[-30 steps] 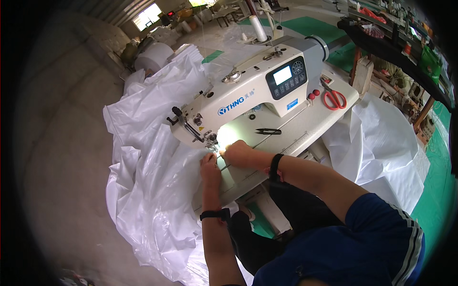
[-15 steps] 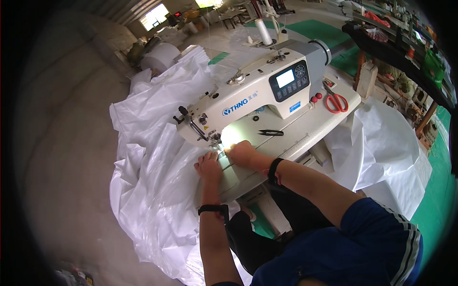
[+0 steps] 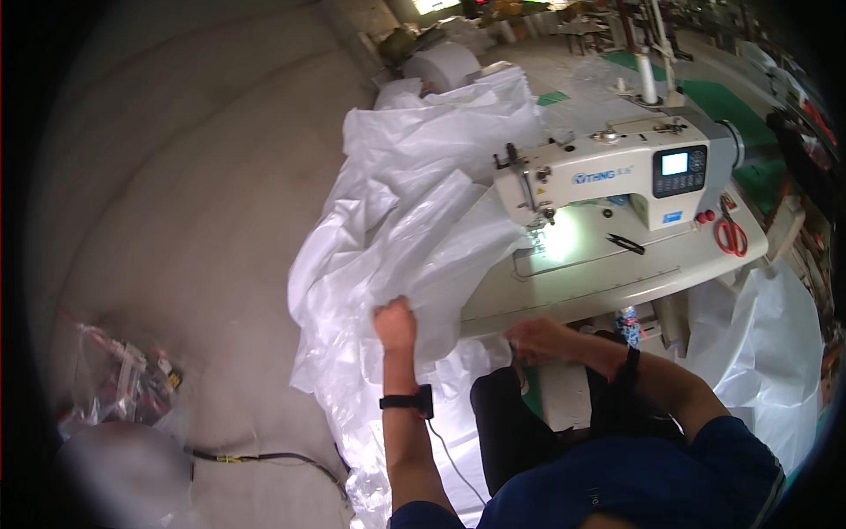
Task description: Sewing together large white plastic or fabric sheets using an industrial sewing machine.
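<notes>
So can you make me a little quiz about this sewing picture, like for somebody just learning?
1. True or false: the left hand is over the white sheeting, and the right hand is near the table's front edge.

2. Which is nearer the bright light under the sewing machine?
A. the white thread cone
B. the black snips

3. How many small red balls sit beside the red-handled scissors?

Key: 1. True. 2. B. 3. Two.
</notes>
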